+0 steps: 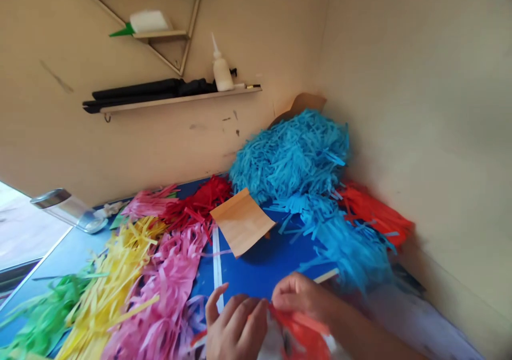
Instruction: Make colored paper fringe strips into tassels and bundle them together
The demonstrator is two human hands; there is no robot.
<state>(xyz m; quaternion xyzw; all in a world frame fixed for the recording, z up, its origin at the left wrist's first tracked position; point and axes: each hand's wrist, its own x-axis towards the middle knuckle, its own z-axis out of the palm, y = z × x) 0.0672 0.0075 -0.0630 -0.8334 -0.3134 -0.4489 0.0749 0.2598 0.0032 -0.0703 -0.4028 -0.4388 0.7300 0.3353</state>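
At the bottom of the view, red fringed tissue paper [306, 338] is stretched between my two hands. My left hand [238, 325] pinches its upper edge, the little finger lifted away; a bit of red shows on the far side of that hand. My right hand [298, 296] has its fingers closed on the same paper, close to my left fingertips. The paper's lower part is blurred and cut off by the frame. Just beyond my hands, a folded piece of brown paper [244, 224] sits on the blue table [248, 282].
Pink [172, 280], yellow [120, 264] and green fringes [48, 312] spread leftward. A large blue fringed piece [294, 154] fills the back corner, with more blue fringe [348, 242] in front. A glass jar [76, 210] stands near the left edge. A wall shelf [180, 100] holds a glue bottle [223, 72].
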